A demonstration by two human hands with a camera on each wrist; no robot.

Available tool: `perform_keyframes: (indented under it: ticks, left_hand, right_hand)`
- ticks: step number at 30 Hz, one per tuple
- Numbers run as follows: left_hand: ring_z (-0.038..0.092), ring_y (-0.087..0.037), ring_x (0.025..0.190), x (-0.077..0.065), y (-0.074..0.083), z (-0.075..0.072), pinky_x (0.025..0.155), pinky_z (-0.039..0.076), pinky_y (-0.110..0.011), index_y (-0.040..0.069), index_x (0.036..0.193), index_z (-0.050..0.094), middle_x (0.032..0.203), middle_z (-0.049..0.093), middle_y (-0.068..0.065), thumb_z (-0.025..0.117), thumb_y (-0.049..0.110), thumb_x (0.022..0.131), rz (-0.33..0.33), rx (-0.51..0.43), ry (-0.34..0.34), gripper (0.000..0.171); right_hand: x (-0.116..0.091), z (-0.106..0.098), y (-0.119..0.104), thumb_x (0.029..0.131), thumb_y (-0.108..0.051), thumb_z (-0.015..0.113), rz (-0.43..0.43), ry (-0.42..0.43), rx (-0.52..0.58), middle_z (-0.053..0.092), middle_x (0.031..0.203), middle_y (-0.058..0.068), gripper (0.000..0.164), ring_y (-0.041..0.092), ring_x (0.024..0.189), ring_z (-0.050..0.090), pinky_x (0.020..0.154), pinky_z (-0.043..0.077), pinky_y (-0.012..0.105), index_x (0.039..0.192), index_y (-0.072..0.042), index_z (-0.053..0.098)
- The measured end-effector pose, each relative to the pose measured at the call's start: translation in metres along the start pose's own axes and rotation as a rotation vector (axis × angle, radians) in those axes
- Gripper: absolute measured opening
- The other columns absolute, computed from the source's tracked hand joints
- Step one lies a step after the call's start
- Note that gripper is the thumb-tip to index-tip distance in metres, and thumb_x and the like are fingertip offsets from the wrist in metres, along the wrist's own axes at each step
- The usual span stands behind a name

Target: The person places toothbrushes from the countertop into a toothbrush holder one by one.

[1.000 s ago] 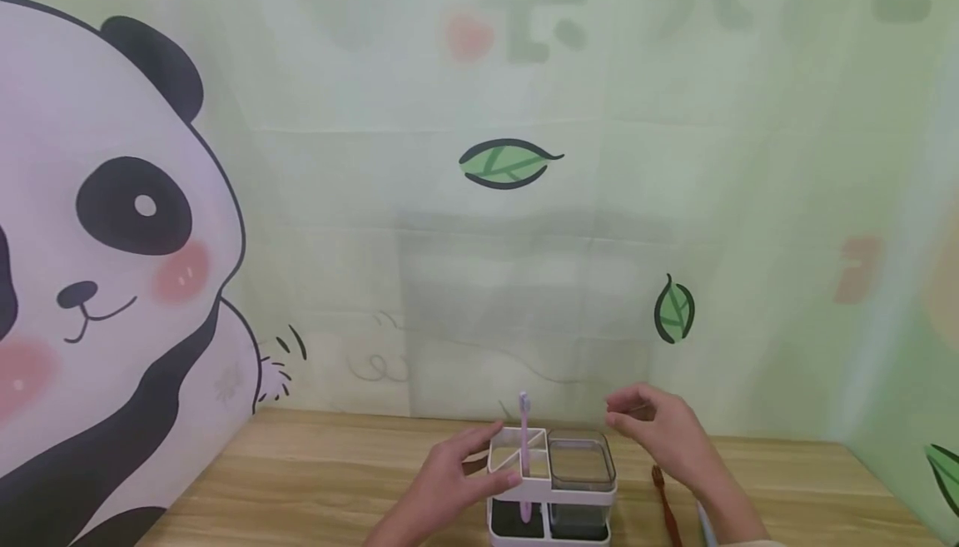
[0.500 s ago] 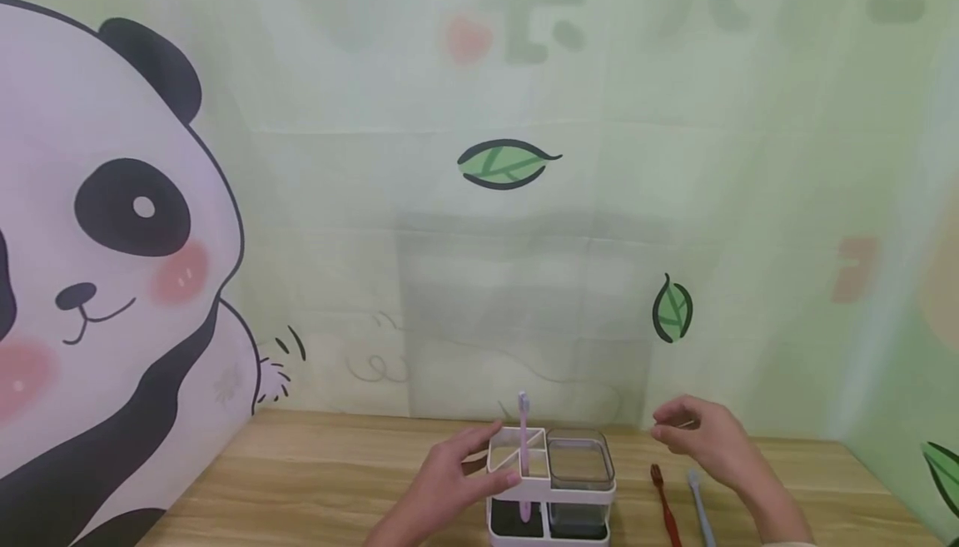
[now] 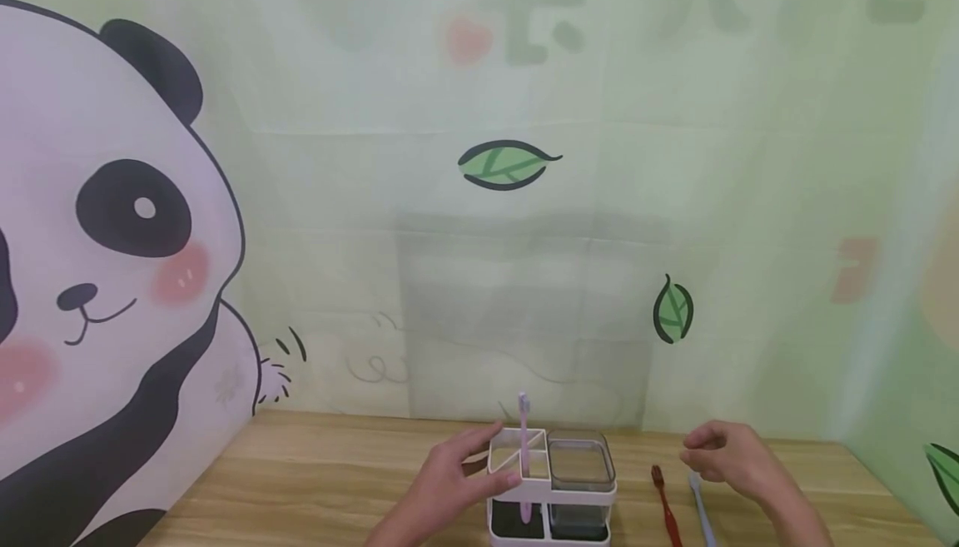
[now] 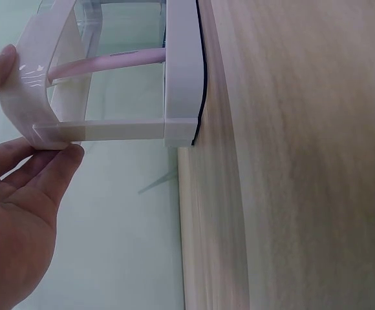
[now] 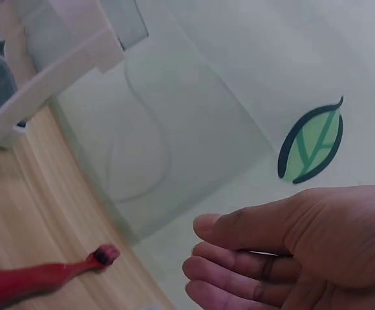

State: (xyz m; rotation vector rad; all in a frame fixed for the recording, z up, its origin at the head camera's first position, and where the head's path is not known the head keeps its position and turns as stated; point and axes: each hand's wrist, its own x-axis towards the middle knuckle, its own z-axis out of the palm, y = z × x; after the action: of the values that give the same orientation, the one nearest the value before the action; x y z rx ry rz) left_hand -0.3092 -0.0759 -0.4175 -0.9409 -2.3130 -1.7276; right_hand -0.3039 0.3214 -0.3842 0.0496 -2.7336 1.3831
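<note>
A white toothbrush holder (image 3: pixel 580 497) with a divided top stands on the table, a pink toothbrush (image 3: pixel 524 430) upright in one compartment. Its right half carries a see-through grey cup (image 3: pixel 583 474). My left hand (image 3: pixel 440 480) grips the holder's upper frame from the left; in the left wrist view the thumb and fingers (image 4: pixel 64 165) hold its corner. My right hand (image 3: pixel 742 459) hovers over the light blue toothbrush (image 3: pixel 703 507), fingers loosely bent and holding nothing. Beside that lies a red toothbrush (image 3: pixel 665 501), whose head also shows in the right wrist view.
The wooden table (image 3: pixel 315 480) reaches back to a pale green backdrop (image 3: pixel 315 197) printed with a large panda (image 3: pixel 112 139) and leaves. Both loose toothbrushes lie to the right of the holder, heads pointing away from me.
My right hand has moved away from the holder to the right and slightly down, toward the light blue toothbrush. The left hand, the holder and the pink toothbrush have stayed in place.
</note>
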Motion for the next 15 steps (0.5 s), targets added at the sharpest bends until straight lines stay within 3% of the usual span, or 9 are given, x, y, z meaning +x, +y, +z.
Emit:
perform_keyframes:
  ticks: [10,15]
  left_hand:
    - [0.055,-0.043,0.136,0.001,0.001,-0.001,0.104,0.057,-0.046,-0.004,0.150,0.056,0.147,0.058,-0.025,0.083,0.023,0.096,-0.022,0.008,-0.005,0.066]
    - [0.056,-0.042,0.136,0.001,0.000,-0.001,0.104,0.057,-0.047,-0.004,0.150,0.056,0.148,0.058,-0.024,0.083,0.024,0.096,-0.027,0.008,-0.007,0.066]
  right_hand:
    - [0.003,-0.001,0.019,0.094,0.001,0.073,0.132,-0.015,-0.080,0.070,0.094,0.011,0.017,0.026,0.085,0.070,0.077,0.066,0.043,0.105,0.011,0.067]
    - [0.002,0.000,0.030,0.093,0.001,0.074,0.134,-0.015,-0.091,0.070,0.092,0.010,0.014,0.023,0.083,0.069,0.074,0.065,0.041,0.102,0.011,0.069]
